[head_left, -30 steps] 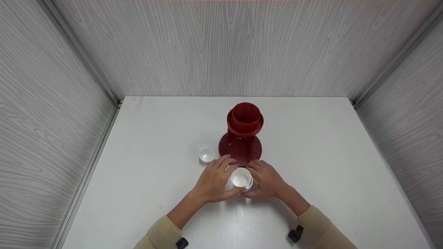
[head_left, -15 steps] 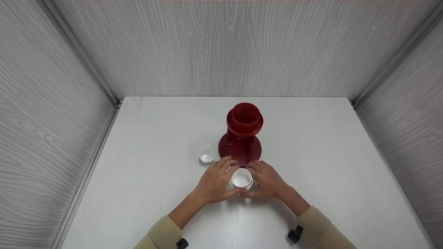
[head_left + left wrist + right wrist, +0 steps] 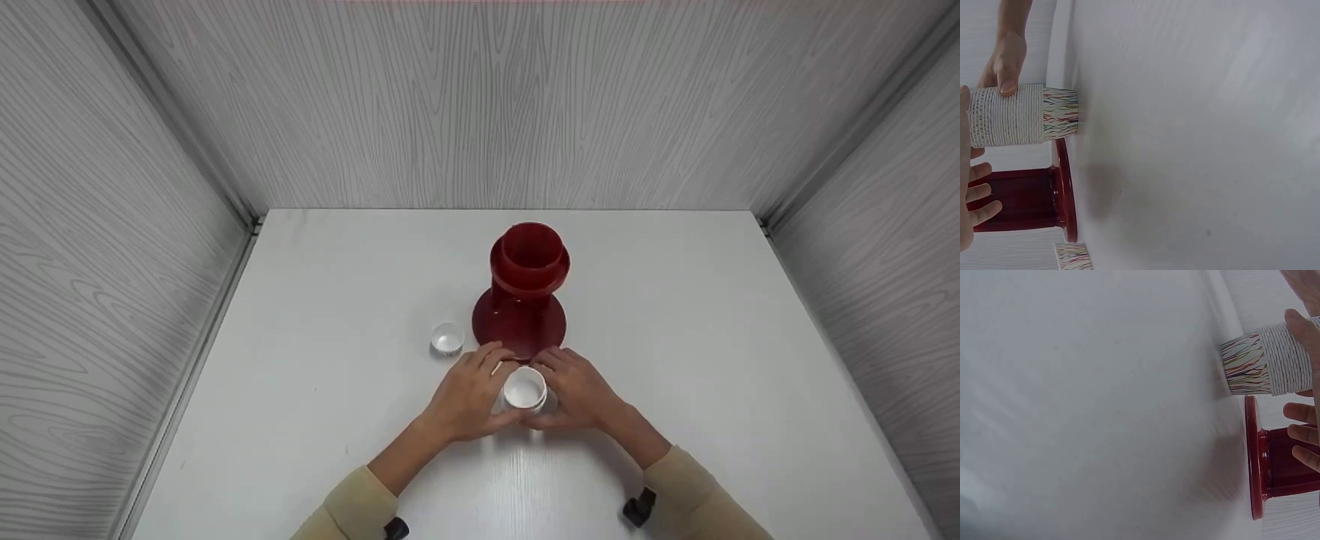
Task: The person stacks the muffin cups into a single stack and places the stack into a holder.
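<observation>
A tall stack of nested white paper cups (image 3: 525,388) with coloured squiggles stands upright, mouths up, between both hands. My left hand (image 3: 466,397) curls round the stack's upper part, its thumb across the near side. Lower on the opposite side, my right hand (image 3: 576,391) holds the same stack, its thumb pressed on the rims in the left wrist view. Just beyond the hands is a dark red stand (image 3: 519,326) with a round base, a thick column and an open cup-shaped top. Some fingers of each hand extend past the cups toward it.
A single paper cup (image 3: 448,339) with the same squiggle print stands left of the red base. All this is on a white table (image 3: 337,300), with grey wood-grain panels (image 3: 480,105) rising at its back and sides.
The top of the cup stack has shifted slightly right and toward me, and its uppermost cup sits more in line with those below. Both hands have stayed almost in place.
</observation>
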`<state>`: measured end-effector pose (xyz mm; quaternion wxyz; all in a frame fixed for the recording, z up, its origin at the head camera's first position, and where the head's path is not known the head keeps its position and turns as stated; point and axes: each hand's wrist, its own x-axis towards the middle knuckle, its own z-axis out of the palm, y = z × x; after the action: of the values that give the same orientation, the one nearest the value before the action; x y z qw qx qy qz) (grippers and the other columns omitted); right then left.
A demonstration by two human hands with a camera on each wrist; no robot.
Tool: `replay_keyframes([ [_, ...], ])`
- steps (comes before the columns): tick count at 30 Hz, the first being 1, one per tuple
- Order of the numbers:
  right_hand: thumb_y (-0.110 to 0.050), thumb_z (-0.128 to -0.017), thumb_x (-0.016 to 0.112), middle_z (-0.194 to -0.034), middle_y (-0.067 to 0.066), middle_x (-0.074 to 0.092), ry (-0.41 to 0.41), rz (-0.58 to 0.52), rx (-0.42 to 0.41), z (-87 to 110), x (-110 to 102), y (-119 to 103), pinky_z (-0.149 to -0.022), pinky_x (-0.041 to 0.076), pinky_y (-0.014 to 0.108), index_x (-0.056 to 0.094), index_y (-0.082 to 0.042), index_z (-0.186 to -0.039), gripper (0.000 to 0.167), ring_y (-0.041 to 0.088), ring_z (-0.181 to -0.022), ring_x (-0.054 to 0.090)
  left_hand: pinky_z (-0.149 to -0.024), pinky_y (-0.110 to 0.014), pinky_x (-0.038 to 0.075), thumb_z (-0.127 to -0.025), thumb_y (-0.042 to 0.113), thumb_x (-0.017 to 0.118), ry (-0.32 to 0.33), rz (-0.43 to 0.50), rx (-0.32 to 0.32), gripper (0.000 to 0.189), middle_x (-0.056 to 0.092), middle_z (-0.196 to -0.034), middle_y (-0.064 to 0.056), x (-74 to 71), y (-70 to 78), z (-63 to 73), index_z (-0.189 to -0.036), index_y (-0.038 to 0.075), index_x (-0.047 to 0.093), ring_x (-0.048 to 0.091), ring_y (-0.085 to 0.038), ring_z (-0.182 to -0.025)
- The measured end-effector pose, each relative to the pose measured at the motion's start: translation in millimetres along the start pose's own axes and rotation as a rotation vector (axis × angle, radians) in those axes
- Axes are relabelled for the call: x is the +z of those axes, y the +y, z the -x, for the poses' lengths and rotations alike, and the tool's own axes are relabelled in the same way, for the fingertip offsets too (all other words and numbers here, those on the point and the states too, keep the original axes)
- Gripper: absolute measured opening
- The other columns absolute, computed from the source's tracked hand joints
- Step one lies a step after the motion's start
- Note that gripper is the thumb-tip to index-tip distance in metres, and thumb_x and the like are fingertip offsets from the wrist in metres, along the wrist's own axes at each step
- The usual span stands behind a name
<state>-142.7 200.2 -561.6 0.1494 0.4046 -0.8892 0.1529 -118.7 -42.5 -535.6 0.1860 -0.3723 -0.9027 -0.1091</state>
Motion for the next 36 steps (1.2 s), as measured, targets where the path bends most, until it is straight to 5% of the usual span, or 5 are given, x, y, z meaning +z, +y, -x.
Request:
replay_keyframes([
  [18,-0.069,-0.08,0.076,-0.11,-0.003,0.073,0.018,0.019,-0.02,-0.5,1.4,0.0,-0.092,0.06,0.034,0.071,-0.02,-0.115,0.061,0.015,-0.106,0.067,-0.107,-0.038,0.054,-0.096,0.074,0.055,-0.028,0.008,-0.012,0.07,0.066,-0.136,-0.003,2.6,1.4,2.7,-0.133,0.017,0.065,0.059,-0.024,-0.136],
  [36,-0.073,-0.084,0.07,-0.106,-0.002,0.072,0.052,0.008,-0.039,-0.2,4.1,1.2,-0.089,0.059,0.034,0.07,-0.017,-0.111,0.062,0.016,-0.103,0.066,-0.106,-0.036,0.054,-0.095,0.072,0.058,-0.032,0.002,-0.022,0.066,0.066,-0.136,-0.004,6.7,1.0,5.3,-0.129,0.016,0.066,0.058,-0.023,-0.135],
])
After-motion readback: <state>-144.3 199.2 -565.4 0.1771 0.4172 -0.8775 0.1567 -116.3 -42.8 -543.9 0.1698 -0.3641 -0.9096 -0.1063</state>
